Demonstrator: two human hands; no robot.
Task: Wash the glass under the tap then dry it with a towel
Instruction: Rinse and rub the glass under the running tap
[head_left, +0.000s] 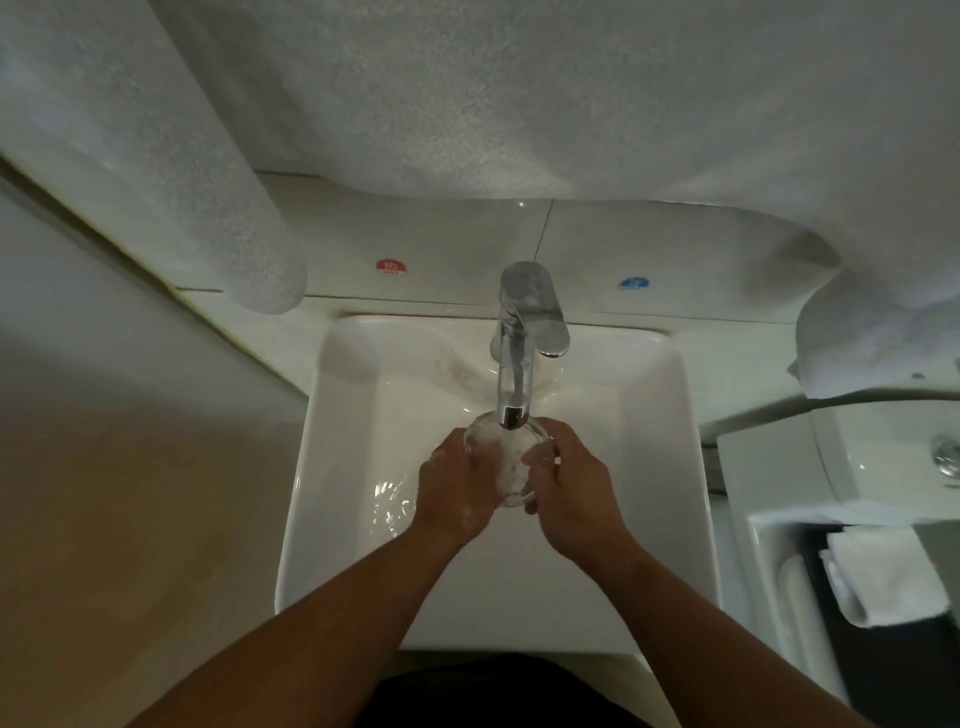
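Clear drinking glass (505, 460), frothy with water, sits directly under the spout of the chrome tap (519, 338), over the middle of the white rectangular ceramic sink (652, 467). The left hand (452, 491) curls round its 9 o'clock side and the right hand (571, 493) grips its 3 o'clock side. A folded white towel (883, 571) lies at 4 o'clock, well apart from the sink.

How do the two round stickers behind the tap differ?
The red sticker is left of the tap, the blue sticker right of it. The red sticker sits slightly higher in the picture than the blue sticker. Both are small and round, with pale marks too small to read, on the white tiles behind the sink.
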